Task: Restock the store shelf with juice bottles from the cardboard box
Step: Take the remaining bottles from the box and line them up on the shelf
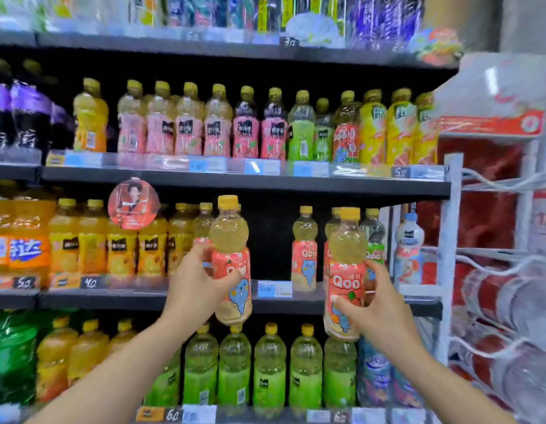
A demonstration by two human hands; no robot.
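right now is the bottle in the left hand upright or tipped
Nearly upright. The bottle leans only slightly, with its yellow cap on top and its base lowest, held in the left hand in front of the shelf gap.

Dark store shelf (pixel 296 301) carries upright Qoo bottle (pixel 304 249).

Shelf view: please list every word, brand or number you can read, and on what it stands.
"Qoo": bottle in right hand.
"Qoo", partly covered: bottle in left hand.
"Qoo": standing bottle on the middle shelf.
"5.0", "4.0": price tags.
"5.0": upper tag.
"6.0": bottom tag.
Other labels: too blurred.
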